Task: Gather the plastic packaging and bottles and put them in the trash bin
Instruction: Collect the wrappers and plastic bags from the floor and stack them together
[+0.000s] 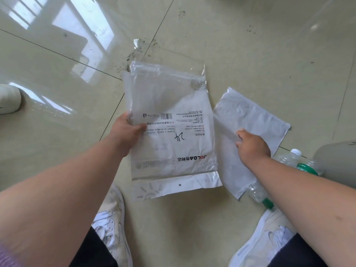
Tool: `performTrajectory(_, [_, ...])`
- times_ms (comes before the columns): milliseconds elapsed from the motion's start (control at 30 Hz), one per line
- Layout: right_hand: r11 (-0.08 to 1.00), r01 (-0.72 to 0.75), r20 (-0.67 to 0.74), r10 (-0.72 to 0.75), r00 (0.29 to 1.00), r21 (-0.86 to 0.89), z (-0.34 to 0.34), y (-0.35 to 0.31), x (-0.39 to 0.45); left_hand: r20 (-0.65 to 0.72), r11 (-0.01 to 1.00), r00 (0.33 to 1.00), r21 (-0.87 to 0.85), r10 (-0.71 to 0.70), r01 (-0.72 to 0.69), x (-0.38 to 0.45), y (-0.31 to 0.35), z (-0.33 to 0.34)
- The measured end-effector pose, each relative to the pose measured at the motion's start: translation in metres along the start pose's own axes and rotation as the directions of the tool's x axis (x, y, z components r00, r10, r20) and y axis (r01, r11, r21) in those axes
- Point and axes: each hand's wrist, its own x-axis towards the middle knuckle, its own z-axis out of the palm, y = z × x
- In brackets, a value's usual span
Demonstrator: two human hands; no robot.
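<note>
Both hands reach down over a glossy tiled floor [250, 54]. At far left the toe of a white shoe [8, 98] pokes into view. Next, the left hand [128, 134] pinches the left edge of a large printed plastic bag [173, 128], thumb on top over the print, fingers hidden beneath. That bag's long axis runs away from the person; its sealed flap with a small hole points back toward the person's white sneakers [113, 218], and the print reads upside down from here. Behind its far end lies a clear plastic sleeve [169, 56], flat on the tiles among specks of dirt. To the right, the right hand [252, 144] presses, fingers spread, on a plain frosted bag [250, 120] that lies flat and slanted, its long axis from near-left to far-right. Its near corner touches an empty clear bottle [258, 193] with a green end. Farther right, a second bottle [300, 162] with a white cap and green label lies beside the forearm, cap pointing away.
</note>
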Motion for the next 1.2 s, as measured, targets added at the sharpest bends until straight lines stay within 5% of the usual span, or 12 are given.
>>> performTrajectory(100, [0.999, -0.043, -0.045, 0.043, 0.998, 0.011, -0.009, 0.002, -0.001, -0.105, 0.996, 0.994, 0.092, 0.031, -0.022, 0.004, 0.001, -0.020])
performTrajectory(367, [0.928, 0.058, -0.055, -0.041, 0.998, 0.367, -0.023, -0.006, 0.001, -0.253, 0.934, 0.958, 0.354, 0.134, -0.037, 0.009, 0.015, -0.063])
performTrajectory(700, [0.808, 0.315, -0.033, -0.346, 0.938, 0.499, -0.089, -0.048, 0.020, -0.107, 0.931, 0.987, 0.356, 0.120, -0.074, 0.008, 0.023, -0.033])
performTrajectory(867, [0.691, 0.404, -0.191, -0.367, 0.910, 0.599, -0.140, -0.068, 0.024, -0.077, 0.880, 0.985, 0.463, 0.156, -0.103, 0.005, 0.024, -0.011])
performTrajectory(1033, [0.668, 0.385, -0.198, -0.341, 0.919, 0.637, -0.167, -0.080, 0.024, 0.001, 0.954, 0.998, 0.292, 0.067, -0.065, -0.002, 0.024, 0.005])
performTrajectory(1200, [0.757, 0.322, -0.103, -0.322, 0.941, 0.568, -0.118, -0.091, 0.014, 0.199, 0.999, 0.979, -0.036, -0.032, 0.039, -0.015, 0.018, 0.032])
